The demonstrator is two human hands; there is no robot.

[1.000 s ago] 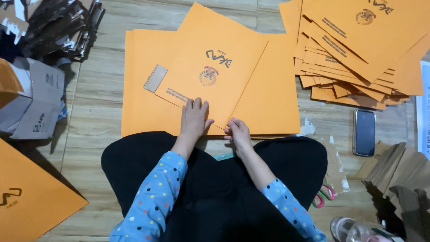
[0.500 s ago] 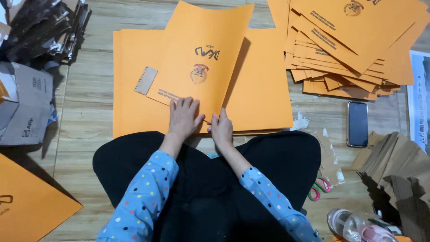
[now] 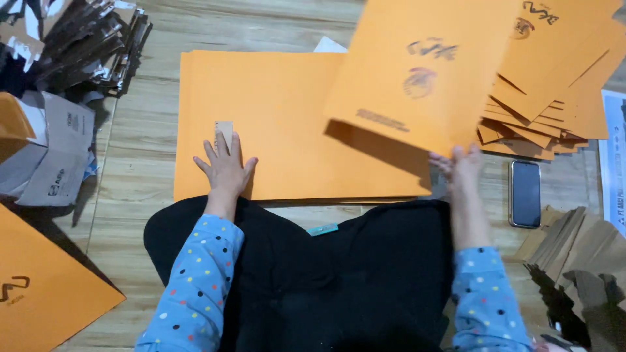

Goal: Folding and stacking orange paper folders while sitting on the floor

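A stack of flat orange sheets [image 3: 287, 124] lies on the wooden floor in front of my lap. My left hand [image 3: 225, 171] rests flat on the stack's near left part, fingers spread, fingertips touching a small brown card strip [image 3: 224, 132]. My right hand [image 3: 460, 164] grips the near edge of a folded orange envelope [image 3: 424, 72] with dark printing, lifted and blurred, held over the right side toward a fanned pile of the same envelopes [image 3: 561, 72].
A dark phone [image 3: 525, 193] lies on the floor by my right hand. Brown paper strips [image 3: 577, 248] pile at right. A grey cardboard box [image 3: 52, 156] and dark scraps [image 3: 85, 39] sit at left; another orange sheet [image 3: 45, 287] lies lower left.
My right hand lifted the printed envelope off the stack and swung it right toward the fanned pile. My left hand slid left onto the small brown strip.
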